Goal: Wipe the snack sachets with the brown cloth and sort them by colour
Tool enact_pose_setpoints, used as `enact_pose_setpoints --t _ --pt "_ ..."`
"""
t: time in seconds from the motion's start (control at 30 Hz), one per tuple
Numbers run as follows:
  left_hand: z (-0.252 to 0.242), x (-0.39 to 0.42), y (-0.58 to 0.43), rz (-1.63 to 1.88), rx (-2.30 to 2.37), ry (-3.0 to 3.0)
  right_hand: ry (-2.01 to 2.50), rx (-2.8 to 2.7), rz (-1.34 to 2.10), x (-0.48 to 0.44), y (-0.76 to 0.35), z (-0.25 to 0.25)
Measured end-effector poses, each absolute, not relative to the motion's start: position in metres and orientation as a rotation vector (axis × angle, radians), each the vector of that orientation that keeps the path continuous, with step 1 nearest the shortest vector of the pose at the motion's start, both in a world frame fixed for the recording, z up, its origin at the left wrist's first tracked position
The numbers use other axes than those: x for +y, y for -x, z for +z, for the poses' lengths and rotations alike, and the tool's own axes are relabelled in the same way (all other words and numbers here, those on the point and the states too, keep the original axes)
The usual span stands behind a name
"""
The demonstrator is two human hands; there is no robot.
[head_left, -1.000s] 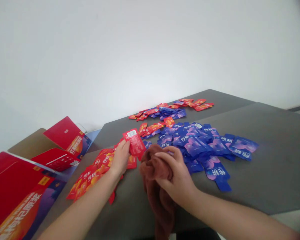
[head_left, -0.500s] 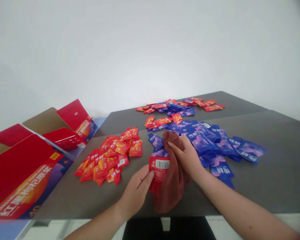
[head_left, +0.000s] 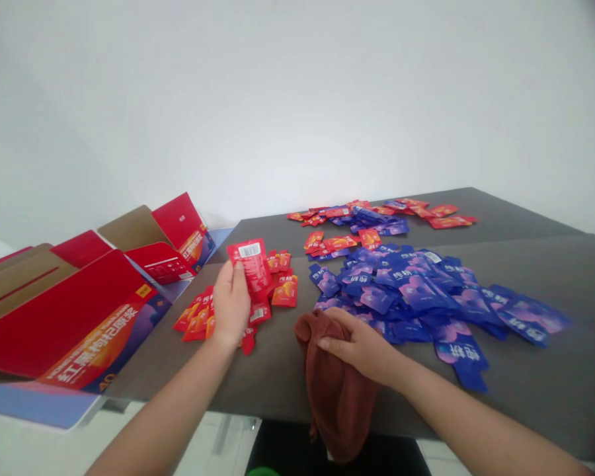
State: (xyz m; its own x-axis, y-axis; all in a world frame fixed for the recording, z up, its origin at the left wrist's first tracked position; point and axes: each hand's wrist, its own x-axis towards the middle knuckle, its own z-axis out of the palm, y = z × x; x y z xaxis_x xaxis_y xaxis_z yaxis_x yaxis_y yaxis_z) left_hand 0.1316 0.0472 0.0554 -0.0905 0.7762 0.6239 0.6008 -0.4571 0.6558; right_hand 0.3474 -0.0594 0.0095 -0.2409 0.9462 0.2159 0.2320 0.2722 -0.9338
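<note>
Between the thumb and fingers of my left hand is a red pouch, its barcode side toward me. It is held above a heap of red and orange pouches, partly hiding them. My right hand grips a brown cloth, which hangs down over the table's front edge. Just beyond that hand lies a large pile of blue-purple pouches.
Red cardboard boxes with flaps raised stand at the left, beside the grey table. Farther back on the table are mixed red and blue pouches. A pale wall rises behind.
My left hand has carried the red pouch away from the cloth, left and up over the red heap. My right hand has lowered the cloth toward the table edge. The view has shifted left.
</note>
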Motion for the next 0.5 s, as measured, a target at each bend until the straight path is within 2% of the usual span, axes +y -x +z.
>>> enact_pose_setpoints --t 0.1,0.2,0.27,0.33,0.5 --pt "0.059 0.08 -0.102 1.343 1.686 -2.449 1.083 -1.667 1.034 -0.061 -0.346 0.011" --pt "0.045 0.107 -0.086 0.57 1.568 -2.8 1.086 -1.671 1.067 -0.061 -0.344 0.009" --pt "0.032 0.12 -0.083 0.22 1.401 -2.837 1.094 -1.671 1.083 -0.061 -0.344 0.009" --pt "0.022 0.128 -0.084 0.131 1.308 -2.837 1.102 -1.669 1.086 -0.061 -0.344 0.009" --pt "0.024 0.132 -0.096 0.217 1.337 -2.853 1.108 -1.656 1.093 -0.062 -0.344 0.01"
